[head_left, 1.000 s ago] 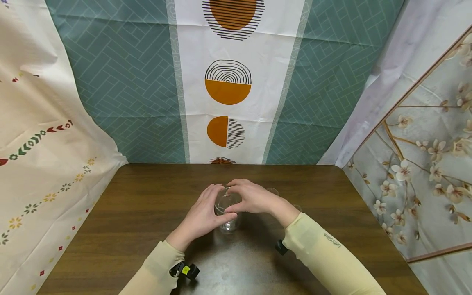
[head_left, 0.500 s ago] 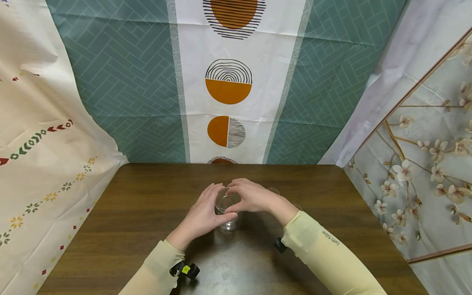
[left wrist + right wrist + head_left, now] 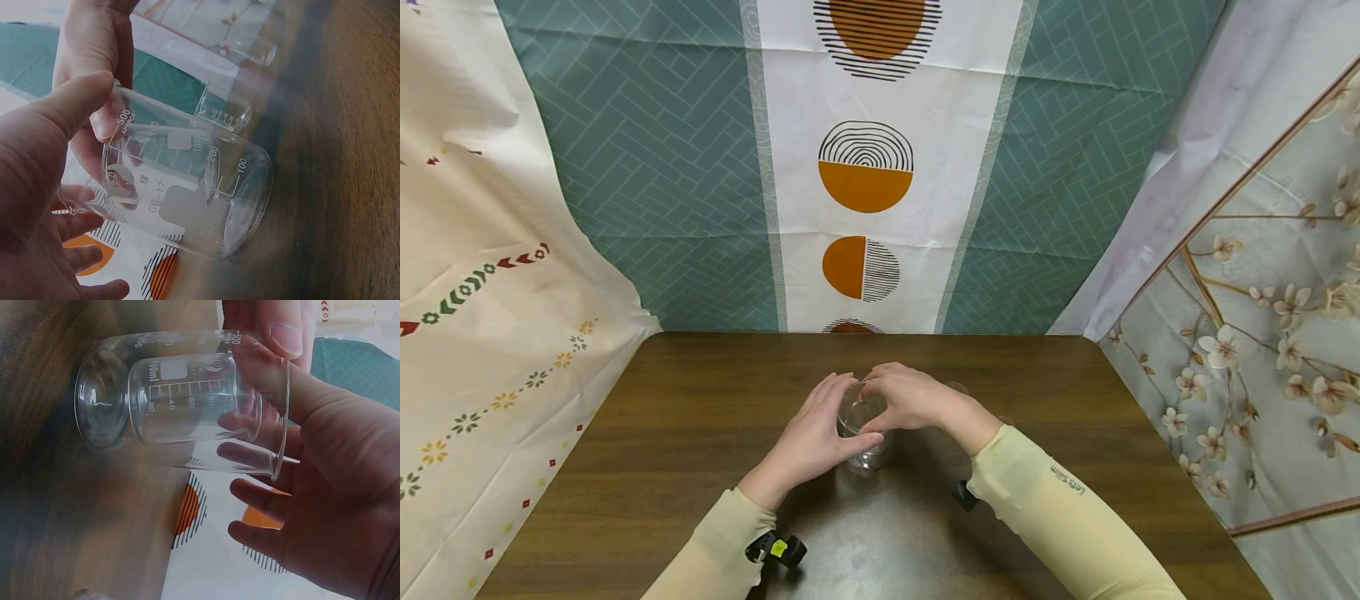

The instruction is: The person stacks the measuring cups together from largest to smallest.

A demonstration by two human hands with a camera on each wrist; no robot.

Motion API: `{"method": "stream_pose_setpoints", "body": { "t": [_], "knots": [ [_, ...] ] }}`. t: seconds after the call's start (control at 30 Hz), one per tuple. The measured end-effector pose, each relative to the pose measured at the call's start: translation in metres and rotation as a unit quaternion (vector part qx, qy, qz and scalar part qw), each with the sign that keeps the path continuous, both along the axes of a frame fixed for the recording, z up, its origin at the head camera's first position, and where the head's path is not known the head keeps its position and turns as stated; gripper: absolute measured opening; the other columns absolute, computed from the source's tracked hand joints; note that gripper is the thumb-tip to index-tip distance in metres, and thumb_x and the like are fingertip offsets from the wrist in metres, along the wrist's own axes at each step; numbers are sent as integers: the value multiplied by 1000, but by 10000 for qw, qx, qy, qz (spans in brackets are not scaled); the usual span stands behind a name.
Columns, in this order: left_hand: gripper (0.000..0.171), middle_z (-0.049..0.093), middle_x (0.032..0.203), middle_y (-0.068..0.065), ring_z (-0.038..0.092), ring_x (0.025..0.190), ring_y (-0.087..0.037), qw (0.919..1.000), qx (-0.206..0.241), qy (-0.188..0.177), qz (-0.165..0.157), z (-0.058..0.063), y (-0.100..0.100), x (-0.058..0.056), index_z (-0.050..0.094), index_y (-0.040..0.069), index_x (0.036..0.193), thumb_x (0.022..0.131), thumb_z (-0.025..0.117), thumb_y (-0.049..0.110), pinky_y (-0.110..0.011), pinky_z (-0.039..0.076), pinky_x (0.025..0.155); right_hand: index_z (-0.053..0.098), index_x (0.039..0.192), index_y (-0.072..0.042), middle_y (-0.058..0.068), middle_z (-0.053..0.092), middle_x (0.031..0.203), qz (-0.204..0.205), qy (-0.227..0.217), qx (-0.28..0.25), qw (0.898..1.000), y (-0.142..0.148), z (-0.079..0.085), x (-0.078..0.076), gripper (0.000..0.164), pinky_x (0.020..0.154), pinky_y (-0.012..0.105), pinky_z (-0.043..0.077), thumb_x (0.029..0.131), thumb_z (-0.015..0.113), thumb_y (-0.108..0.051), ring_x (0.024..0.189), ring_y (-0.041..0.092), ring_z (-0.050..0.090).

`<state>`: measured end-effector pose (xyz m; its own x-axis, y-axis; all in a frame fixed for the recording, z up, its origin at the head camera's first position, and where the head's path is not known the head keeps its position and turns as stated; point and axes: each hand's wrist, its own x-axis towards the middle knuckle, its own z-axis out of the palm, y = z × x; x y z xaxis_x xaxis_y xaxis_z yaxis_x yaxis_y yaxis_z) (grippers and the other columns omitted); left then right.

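We observe the left hand [image 3: 811, 429] partly curled at the rim of the large clear cylindrical glass beaker [image 3: 178, 206] marked 500; its thumb bears on that rim, and its other fingers are fanned out along the opposite side. The right hand [image 3: 917, 400] reaches into the mouth of the large beaker and pinches the small clear cylindrical glass beaker [image 3: 187, 400], marked 100ml, between thumb and fingers near its top; its outer fingers are spread. The large beaker is upright; the small beaker is inside it, base clear of the large beaker's floor.

We note both forearms, in pale yellow sleeves, converging on the large beaker from its near side, one from each side. The right wrist bends inward, placing the back of that hand uppermost.

In the head view, we find the small beaker hard to make out; both wrist views show its outline and graduations. The left wrist view also shows a graduated clear glass beaker [image 3: 225, 109] and a clear glass vessel [image 3: 259, 50] beyond the large beaker; in the head view, the right arm partly hides both.
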<state>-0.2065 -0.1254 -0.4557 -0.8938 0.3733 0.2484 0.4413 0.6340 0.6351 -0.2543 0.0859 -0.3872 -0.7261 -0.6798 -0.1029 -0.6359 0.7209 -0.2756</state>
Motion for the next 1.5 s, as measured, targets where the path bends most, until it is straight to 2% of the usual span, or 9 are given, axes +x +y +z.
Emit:
{"method": "stream_pose_setpoints", "body": {
  "t": [0.47, 1.5],
  "knots": [
    [89, 44, 169, -17, 26, 164, -45, 10000, -8, 25, -3, 0, 0, 0, 53, 7, 155, 91, 88, 59, -68, 34, 124, 82, 126, -14, 7, 68, 146, -8, 33, 317, 9995, -7, 0, -4, 48, 120, 47, 47, 89, 94, -42, 147, 31, 53],
    [92, 44, 169, -17, 26, 164, -43, 10000, 25, 14, 1, 0, 3, 0, 52, 6, 157, 90, 89, 58, -67, 35, 124, 81, 128, -16, 8, 64, 151, -293, -216, 811, 9960, -15, 1, -4, 44, 118, 47, 48, 91, 94, -36, 149, 31, 50]
  ]
}}
